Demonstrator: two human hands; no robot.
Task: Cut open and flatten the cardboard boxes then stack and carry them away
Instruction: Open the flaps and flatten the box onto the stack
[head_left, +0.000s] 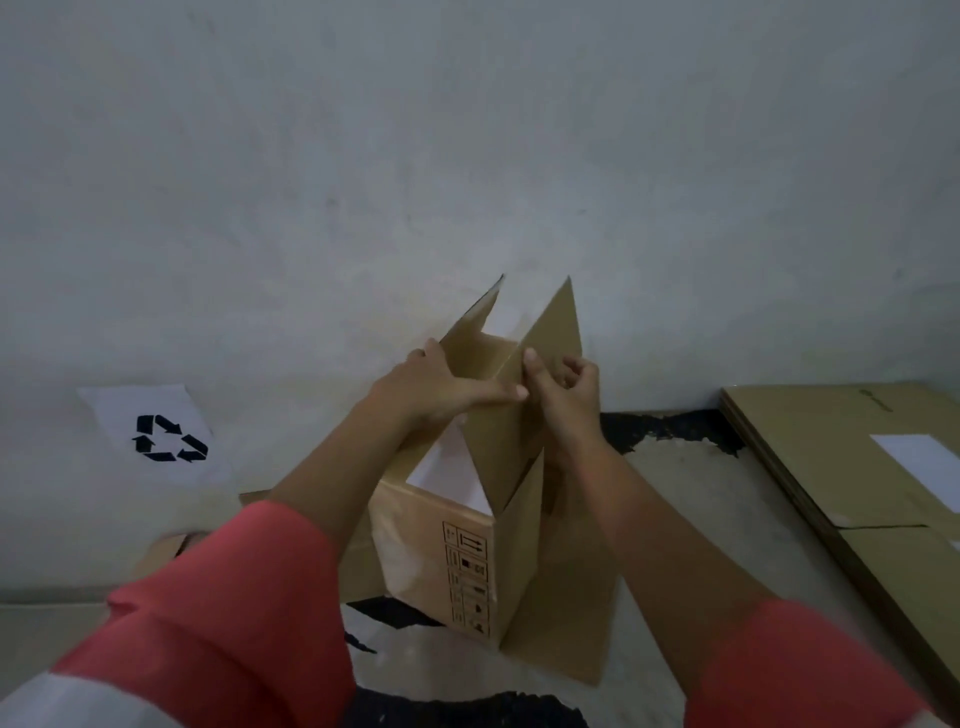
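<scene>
A brown cardboard box (436, 561) stands upright on the floor in front of me, its top flaps raised and printed handling symbols on one side. My left hand (441, 387) grips the upper part of the box from the left, thumb stretched across a flap. My right hand (569, 392) pinches the edge of the tall right flap (556, 327). A white label shows inside the opening. Both forearms, in rolled red sleeves, reach over the box.
A stack of flattened cardboard (857, 467) with a white label lies on the floor at the right. A white sheet with a black recycling symbol (169, 439) hangs on the grey wall at the left. More cardboard (166, 551) lies low left, behind my arm.
</scene>
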